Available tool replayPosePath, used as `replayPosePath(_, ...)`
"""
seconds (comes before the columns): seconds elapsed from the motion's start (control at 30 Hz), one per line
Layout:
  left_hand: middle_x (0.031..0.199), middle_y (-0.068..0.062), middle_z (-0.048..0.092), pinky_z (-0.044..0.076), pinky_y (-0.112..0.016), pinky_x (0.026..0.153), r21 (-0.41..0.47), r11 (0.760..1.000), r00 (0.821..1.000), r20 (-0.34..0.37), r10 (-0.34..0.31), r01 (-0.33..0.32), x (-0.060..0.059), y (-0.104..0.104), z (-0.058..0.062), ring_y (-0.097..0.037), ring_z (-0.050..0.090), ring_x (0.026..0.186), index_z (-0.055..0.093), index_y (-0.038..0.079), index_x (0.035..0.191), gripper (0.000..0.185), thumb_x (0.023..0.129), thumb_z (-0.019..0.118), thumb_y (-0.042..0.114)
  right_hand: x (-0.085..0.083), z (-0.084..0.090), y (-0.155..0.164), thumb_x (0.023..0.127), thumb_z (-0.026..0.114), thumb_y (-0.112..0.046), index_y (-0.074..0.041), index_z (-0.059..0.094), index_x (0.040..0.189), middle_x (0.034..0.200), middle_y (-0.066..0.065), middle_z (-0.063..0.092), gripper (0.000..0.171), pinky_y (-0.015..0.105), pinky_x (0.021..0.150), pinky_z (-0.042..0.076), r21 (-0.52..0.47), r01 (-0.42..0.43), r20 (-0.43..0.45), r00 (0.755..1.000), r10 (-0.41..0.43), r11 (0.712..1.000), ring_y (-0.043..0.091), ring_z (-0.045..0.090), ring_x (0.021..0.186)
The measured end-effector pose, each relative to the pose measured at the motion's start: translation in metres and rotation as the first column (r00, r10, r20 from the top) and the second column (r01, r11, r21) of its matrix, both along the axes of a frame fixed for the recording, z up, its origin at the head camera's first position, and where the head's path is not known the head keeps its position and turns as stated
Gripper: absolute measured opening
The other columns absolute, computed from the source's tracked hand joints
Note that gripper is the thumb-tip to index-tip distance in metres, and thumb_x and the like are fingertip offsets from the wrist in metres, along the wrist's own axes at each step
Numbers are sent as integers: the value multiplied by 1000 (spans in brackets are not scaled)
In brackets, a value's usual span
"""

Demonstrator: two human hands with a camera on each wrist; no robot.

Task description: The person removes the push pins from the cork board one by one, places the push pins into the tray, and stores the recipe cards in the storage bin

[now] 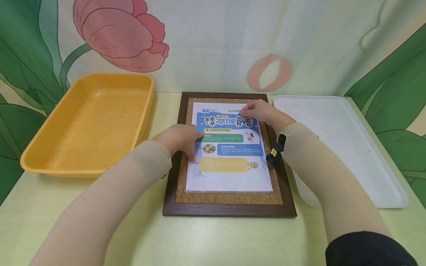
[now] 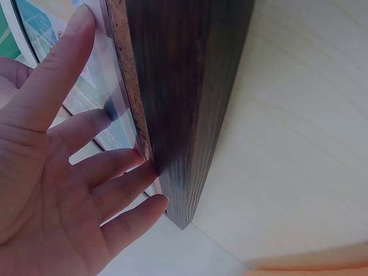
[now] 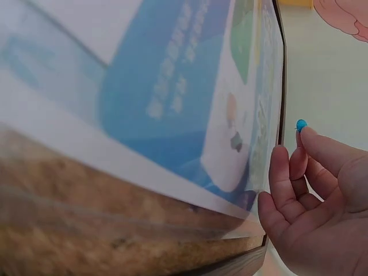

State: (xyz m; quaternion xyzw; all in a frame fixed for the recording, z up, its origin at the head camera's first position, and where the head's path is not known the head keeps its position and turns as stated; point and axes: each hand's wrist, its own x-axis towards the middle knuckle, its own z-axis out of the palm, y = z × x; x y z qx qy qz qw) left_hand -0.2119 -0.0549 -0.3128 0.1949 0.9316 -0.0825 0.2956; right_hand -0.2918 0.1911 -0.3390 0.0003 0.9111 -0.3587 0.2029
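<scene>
Pin (image 3: pixel 301 124), tiny and slippery, is being pinched by right hand (image 1: pixel 257 110) fingers; left hand (image 1: pixel 181 137) is lying flat, pressing flimsy poster (image 1: pixel 229 147) mid-frame.

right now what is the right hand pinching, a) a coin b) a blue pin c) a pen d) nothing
b: in the right wrist view the right hand pinches a small blue pin between its fingertips, just past the edge of the poster.

A staged tabletop workstation is being indicated: a pale wooden table (image 1: pixel 213 240) is being backed by a painted floral backdrop (image 1: pixel 119 33), with sorting trays, yellow tray (image 1: pixel 43 155) and white tray (image 1: pixel 382 184), being kept alongside.
</scene>
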Motion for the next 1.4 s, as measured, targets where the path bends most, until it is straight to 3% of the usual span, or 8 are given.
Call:
replayPosePath(0.57,153,-17,18,26,-47,106,9,1000,1000,0,-2,2,-2,0,-5,-35,24,136,22,23,149,99,70,79,44,4,-7,2,92,59,-30,-5,64,108,107,13,61,30,45,97,35,-32,3,-5,1000,-3,999,27,53,99)
replayPosePath(1.4,153,-17,16,25,-45,107,3,1000,1000,19,14,-14,-2,2,0,-35,23,136,21,23,150,100,71,80,42,4,-3,5,92,59,-30,-7,65,110,109,13,60,29,45,95,35,-22,-18,-18,1000,18,1000,27,51,100)
